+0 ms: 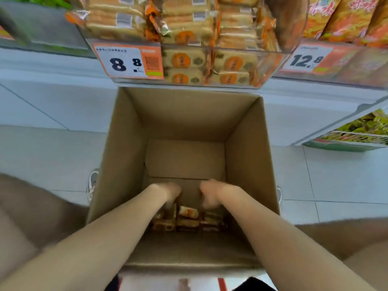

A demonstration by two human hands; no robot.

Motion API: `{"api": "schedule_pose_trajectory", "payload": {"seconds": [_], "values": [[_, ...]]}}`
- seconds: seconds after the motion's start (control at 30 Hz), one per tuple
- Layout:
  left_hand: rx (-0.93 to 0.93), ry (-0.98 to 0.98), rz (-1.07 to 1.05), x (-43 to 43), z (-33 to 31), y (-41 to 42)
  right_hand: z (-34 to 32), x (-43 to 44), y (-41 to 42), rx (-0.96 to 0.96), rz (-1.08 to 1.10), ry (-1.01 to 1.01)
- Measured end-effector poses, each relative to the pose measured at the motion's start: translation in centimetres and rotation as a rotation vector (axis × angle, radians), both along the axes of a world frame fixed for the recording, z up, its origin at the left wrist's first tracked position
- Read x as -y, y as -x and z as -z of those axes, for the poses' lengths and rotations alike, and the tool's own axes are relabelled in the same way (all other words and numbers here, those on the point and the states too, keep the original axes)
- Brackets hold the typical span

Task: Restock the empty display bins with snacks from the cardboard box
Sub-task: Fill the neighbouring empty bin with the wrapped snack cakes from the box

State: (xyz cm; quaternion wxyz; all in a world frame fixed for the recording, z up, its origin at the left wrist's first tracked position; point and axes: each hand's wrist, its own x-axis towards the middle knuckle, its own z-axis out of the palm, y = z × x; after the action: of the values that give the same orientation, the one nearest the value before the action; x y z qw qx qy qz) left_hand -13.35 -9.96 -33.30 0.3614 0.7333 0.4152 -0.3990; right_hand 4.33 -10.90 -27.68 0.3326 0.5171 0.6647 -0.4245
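Note:
An open cardboard box (130, 156) stands on the floor under the shelf. Several orange-wrapped snack packs (188, 219) lie at its bottom near side. Both my arms reach down into the box. My left hand (170, 196) is down among the packs, its fingers curled downward and blurred; whether it grips a pack is unclear. My right hand (210, 196) hangs beside it over the packs, fingers pointing down and blurred too. The clear display bin (266, 66) above the box holds stacked packs of the same snack.
Price tags reading 8.8 (128, 63) and 12.8 (306, 59) hang on the bin fronts. Orange bags (346, 17) fill the bin at the right. A lower shelf with green-yellow packs (361, 131) juts out at the right. My knees flank the box on white floor tiles.

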Motion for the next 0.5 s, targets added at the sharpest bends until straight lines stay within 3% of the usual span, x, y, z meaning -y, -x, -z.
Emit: {"api": "schedule_pose_trajectory", "payload": {"seconds": [0.17, 0.33, 0.5], "values": [[0.064, 0.07, -0.096, 0.5, 3.5, 0.3, 4.9, 1.7, 1.3, -0.011, 0.068, 0.077], [0.041, 0.063, -0.119, 0.3, 5.1, 1.0, 8.0, 1.6, 2.4, -0.007, 0.113, 0.025], [0.019, 0.071, -0.224, -0.3, 5.0, 2.3, 9.2, 2.9, 4.1, 0.058, -0.136, -0.076]]}}
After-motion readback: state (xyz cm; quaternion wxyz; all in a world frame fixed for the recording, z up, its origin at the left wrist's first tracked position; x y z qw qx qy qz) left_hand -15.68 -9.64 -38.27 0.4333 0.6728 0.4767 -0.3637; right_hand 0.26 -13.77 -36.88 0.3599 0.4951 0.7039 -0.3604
